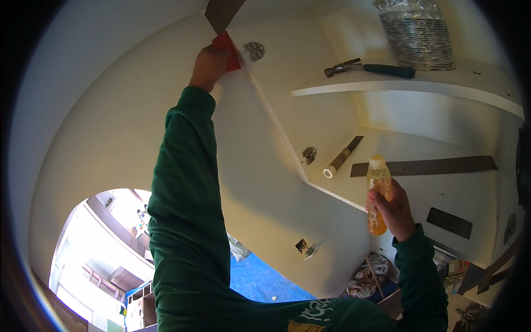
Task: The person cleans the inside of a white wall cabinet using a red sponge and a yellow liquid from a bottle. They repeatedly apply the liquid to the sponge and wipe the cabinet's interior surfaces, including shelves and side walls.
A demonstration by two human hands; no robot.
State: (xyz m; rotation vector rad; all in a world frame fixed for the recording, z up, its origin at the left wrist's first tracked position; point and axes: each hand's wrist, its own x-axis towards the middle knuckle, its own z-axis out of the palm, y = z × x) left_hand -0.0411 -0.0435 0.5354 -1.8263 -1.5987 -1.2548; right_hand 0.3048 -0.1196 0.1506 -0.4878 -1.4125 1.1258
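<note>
High on the pale wall, my left hand (209,64) presses a flat red piece (227,52), sheet or scraper I cannot tell, to the surface beside a wall edge. The tip of a dark triangular piece (223,14) meets its top. My right hand (394,207) grips a clear plastic bottle (377,195) of orange liquid with a pale cap, held upright before the shelves. Behind the bottle, a long dark metal strip (448,166) lies on the lower shelf, with a taped-handle blade tool (342,159) to its left and a dark rectangular plate (449,223) below it.
On the upper shelf (415,86) lie a claw hammer (369,69) and a plastic-wrapped stack of thin discs or plates (419,39). Openings in the walls include a small box hole (306,247). Below are a blue floor sheet (265,276) and crumpled cloths (369,276). A bright arched opening (103,249) is at lower left.
</note>
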